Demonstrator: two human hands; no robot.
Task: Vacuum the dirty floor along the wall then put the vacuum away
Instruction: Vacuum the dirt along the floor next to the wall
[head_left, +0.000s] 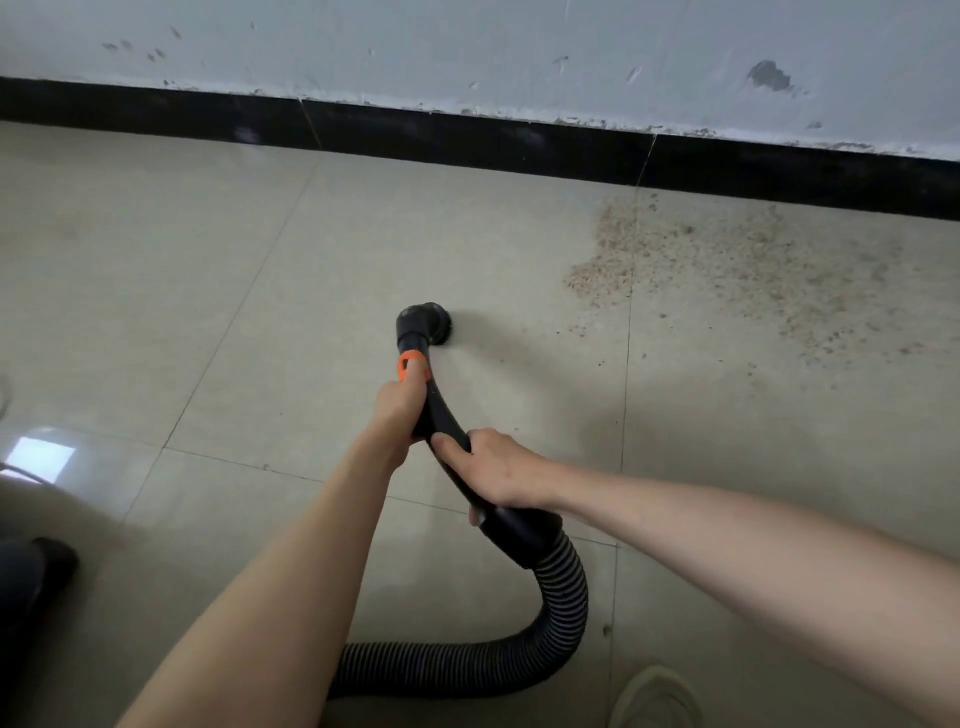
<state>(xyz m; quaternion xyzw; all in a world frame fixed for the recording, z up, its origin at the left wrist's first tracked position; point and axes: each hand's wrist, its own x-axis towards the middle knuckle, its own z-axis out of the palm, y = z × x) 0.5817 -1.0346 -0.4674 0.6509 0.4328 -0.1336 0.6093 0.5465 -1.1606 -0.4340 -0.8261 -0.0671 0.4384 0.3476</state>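
Fingers (451, 446) of the right hand (498, 470) curl round the curved black wand (441, 410) of the vacuum, gripping it just above the cuff where the ribbed hose (563, 587) joins. Ahead of it, the left hand (400, 408) is wrapped tight round the same wand, right below an orange collar (410, 364). Both bare forearms reach forward from the bottom of the head view.

At the wand's far end sits a round black brush nozzle (428, 325), close to or touching the pale tiled floor (208, 291), its shadow falling to the right. The hose loops down behind the right hand and bends back to the left near the bottom edge.

A patch of reddish-brown crumbs and dust (727, 270) lies on the tiles to the right of the nozzle, apart from it, spreading up to the black skirting (467, 135) beneath a scuffed white wall (467, 47). A light shoe (654, 696) shows at the lower right. A dark, blurred object (31, 577) sits at the left edge; what it is cannot be told.
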